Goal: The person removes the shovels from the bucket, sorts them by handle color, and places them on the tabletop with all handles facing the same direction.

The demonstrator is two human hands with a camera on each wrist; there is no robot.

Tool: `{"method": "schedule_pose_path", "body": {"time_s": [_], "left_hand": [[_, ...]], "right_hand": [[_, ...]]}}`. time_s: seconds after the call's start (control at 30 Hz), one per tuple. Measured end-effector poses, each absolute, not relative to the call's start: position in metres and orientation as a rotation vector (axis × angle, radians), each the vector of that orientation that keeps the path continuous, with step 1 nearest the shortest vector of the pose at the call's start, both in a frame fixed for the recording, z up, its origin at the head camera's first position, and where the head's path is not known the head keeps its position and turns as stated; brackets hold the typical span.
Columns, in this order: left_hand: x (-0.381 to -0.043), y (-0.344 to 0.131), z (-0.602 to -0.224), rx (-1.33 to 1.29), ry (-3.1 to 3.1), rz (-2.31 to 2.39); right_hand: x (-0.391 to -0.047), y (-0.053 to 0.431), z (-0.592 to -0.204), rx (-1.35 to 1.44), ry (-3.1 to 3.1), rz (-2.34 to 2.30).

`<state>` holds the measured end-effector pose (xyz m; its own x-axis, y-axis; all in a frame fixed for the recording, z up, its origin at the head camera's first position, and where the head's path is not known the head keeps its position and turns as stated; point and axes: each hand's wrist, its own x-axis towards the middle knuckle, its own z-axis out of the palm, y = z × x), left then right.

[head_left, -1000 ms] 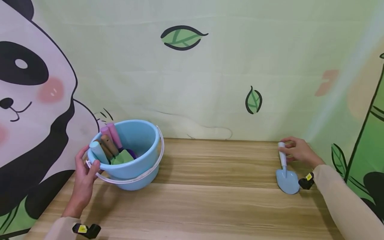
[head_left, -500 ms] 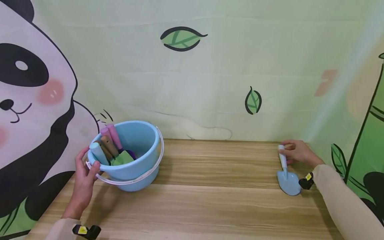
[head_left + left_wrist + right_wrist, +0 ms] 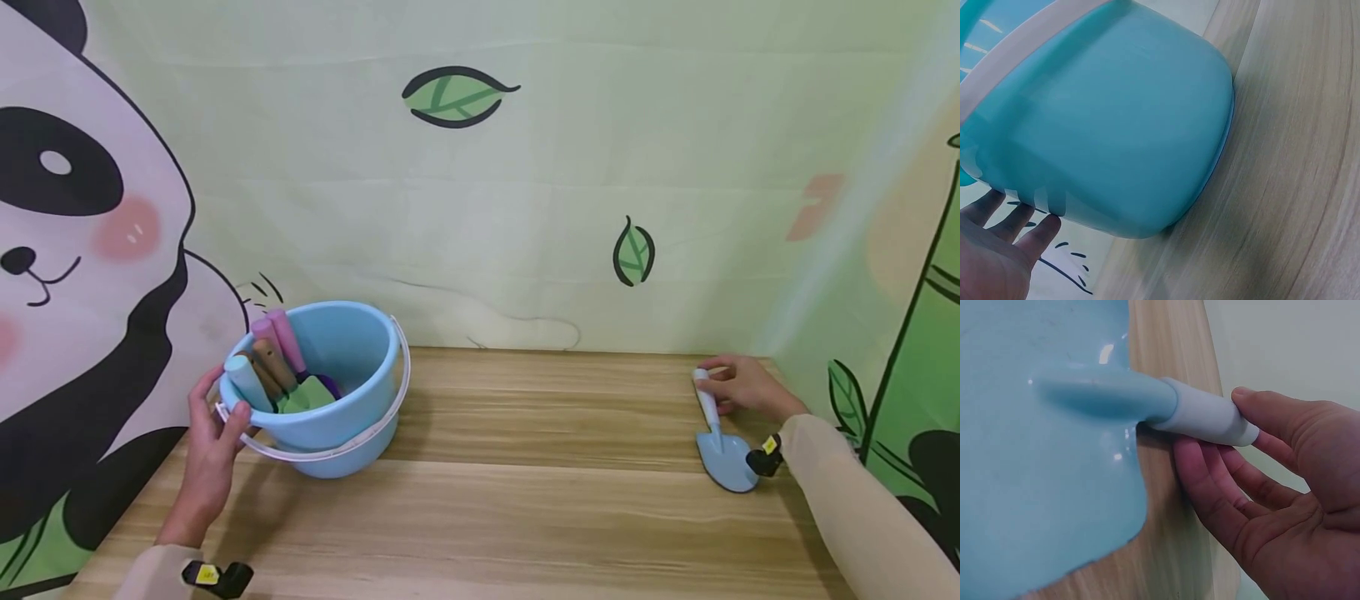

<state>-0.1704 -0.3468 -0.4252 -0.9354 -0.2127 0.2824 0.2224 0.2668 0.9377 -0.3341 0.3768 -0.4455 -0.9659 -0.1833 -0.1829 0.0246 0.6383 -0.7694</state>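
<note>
On the left, a light blue bucket (image 3: 345, 350) with a white handle stands on the table, its top leaning a little toward my left hand (image 3: 210, 458). That hand holds its side near the rim, thumb at the front; in the left wrist view, fingertips (image 3: 1044, 231) press the wall. Inside the bucket are pink handles (image 3: 285, 337), brown handles (image 3: 273, 362), a light blue handle (image 3: 247, 382) and a green piece (image 3: 306, 395). At the right, my right hand (image 3: 753, 388) pinches the pale handle end of a light blue toy shovel (image 3: 727, 463), its blade toward me, low over the table.
The wooden table (image 3: 540, 517) meets a printed cloth backdrop (image 3: 525, 217) at its back edge. On the left the cloth shows a panda, and a second cloth side (image 3: 885, 333) borders the table at the right.
My right hand has shifted the shovel slightly toward me and to the right, with the blade swinging right. The left hand and the bucket stay where they were.
</note>
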Motion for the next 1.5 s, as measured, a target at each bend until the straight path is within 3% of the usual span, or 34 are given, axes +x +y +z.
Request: {"method": "schedule_pose_path", "body": {"time_s": [1.03,1.5], "left_hand": [[-0.171,-0.348,-0.425,-0.008,-2.212,-1.691],[-0.172,-0.348,-0.425,-0.037,-2.189,-1.719]], "right_hand": [[-0.338,0.383,-0.452,-0.181,2.597,-1.232],[-0.333,0.382,-0.423,-0.227,2.544,-1.051]]}}
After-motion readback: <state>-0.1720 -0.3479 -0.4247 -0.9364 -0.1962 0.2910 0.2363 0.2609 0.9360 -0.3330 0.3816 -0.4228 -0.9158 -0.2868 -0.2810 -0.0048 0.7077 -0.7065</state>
